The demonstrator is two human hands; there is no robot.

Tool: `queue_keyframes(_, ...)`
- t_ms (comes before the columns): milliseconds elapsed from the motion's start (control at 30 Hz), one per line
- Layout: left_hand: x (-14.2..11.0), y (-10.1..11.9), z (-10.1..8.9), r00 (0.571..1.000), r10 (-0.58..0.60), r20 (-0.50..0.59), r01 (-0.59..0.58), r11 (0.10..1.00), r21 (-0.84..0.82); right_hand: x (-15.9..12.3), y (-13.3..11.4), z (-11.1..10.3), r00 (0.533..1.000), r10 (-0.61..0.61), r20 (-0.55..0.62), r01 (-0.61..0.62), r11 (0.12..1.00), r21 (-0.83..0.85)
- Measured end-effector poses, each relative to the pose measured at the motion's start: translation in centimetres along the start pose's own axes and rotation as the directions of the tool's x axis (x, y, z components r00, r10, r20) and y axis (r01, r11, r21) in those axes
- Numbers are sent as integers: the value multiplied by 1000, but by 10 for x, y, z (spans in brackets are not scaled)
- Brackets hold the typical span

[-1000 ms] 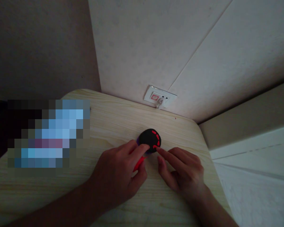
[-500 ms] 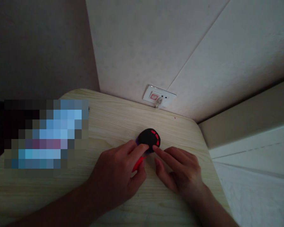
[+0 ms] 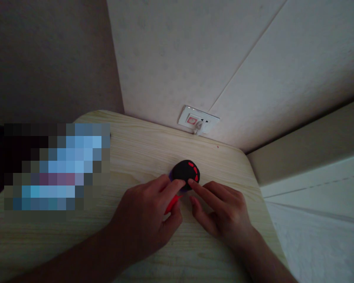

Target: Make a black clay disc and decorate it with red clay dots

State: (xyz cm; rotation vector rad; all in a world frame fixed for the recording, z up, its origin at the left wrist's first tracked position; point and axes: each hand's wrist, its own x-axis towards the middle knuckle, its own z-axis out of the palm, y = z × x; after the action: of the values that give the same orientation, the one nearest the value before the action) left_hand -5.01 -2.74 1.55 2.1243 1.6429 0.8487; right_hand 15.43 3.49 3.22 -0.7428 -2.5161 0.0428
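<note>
A black rounded disc (image 3: pixel 184 170) with short red strips along its right edge lies on the wooden tabletop. It looks like soft modelling clay, and some purple shows under its left side. My left hand (image 3: pixel 149 214) is closed around a red piece (image 3: pixel 172 205) of similar look, most of it hidden by the fingers. The left index fingertip rests on the disc's near edge. From the right, my right hand (image 3: pixel 228 210) touches the disc with its index fingertip, close to the red strips. Its thumb is held apart, and nothing shows between the fingers.
A pale wood-grain table (image 3: pixel 141 137) stands against the wall. A blurred-out screen (image 3: pixel 76 157) is at the left. Behind the table sits a wall socket (image 3: pixel 198 120) with a plug in it. A tiny red speck (image 3: pixel 218 146) lies near the back edge.
My right hand has shifted slightly left, its index fingertip sliding a little along the black disc. My left hand and the disc have hardly moved.
</note>
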Motion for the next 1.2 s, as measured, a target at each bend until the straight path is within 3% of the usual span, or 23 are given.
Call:
queue_keyframes(367, 1, -1, 0, 1000, 12, 4, -12, 1000, 8, -2, 3, 0, 998, 11, -67, -10, 1000, 18)
queue_keyframes(900, 1, -1, 2, 1000, 3, -13, -3, 1000, -3, -3, 0, -2, 998, -25, -62, 28, 998, 53)
queue_keyframes(1067, -2, 0, -1, 992, 57, -110, -77, 980, -181, -2, -6, -6, 979, 44, -200, -19, 992, 128)
queue_keyframes(1200, -2, 2, -4, 990, 22, -136, -74, 917, -393, -2, -11, -1, 979, 131, -159, -81, 954, 289)
